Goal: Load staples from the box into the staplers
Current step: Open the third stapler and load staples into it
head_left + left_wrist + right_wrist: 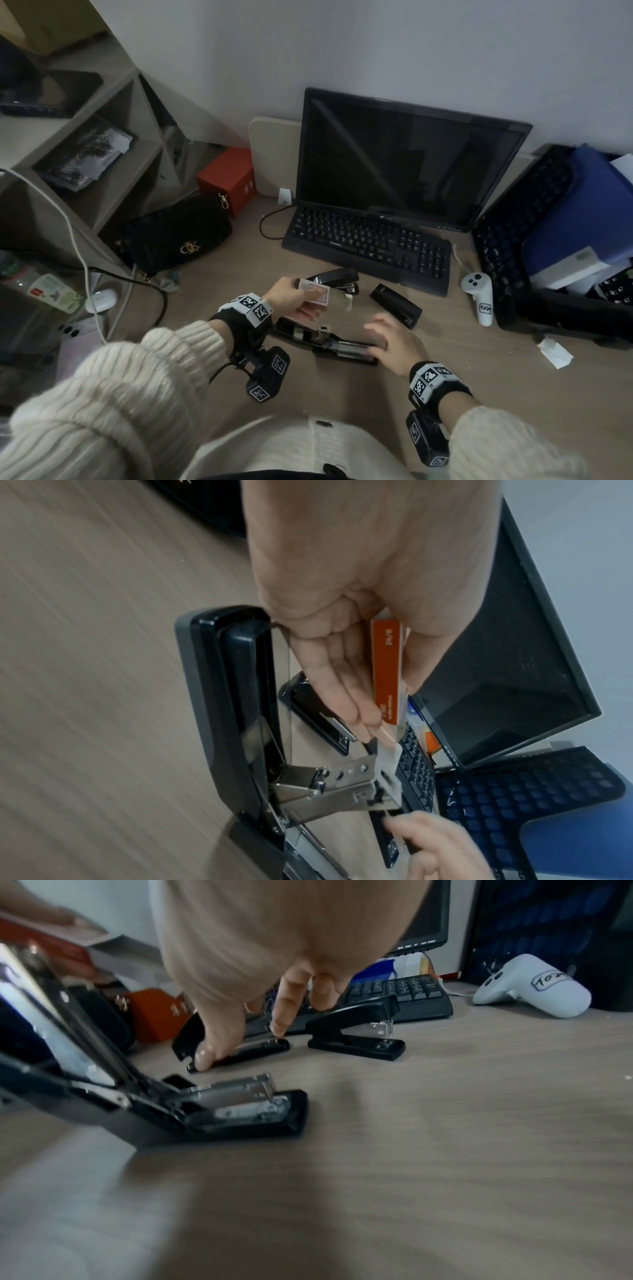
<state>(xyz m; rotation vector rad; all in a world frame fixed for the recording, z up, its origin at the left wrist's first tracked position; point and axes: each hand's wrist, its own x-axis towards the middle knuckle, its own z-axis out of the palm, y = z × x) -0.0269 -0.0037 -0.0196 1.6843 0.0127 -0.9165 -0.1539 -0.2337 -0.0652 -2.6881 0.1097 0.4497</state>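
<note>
My left hand (294, 296) grips a small orange-and-pink staple box (317, 293) above the desk, thumb on top, and the pale inner tray (343, 297) sticks out to the right. In the left wrist view the box (387, 674) lies pinched between fingers and thumb. Below it a black stapler (329, 342) lies opened flat, its metal magazine (236, 1093) exposed. My right hand (385, 337) hovers over that stapler's right end with fingers spread and holding nothing. Two more black staplers, one (337, 277) behind the box and one (395, 305) to the right, sit closed.
A black keyboard (370, 240) and monitor (404, 154) stand behind the staplers. A white controller (479, 298) and a black mesh tray (507, 246) are at the right. A black handbag (174, 236), red box (227, 178) and cables lie at the left.
</note>
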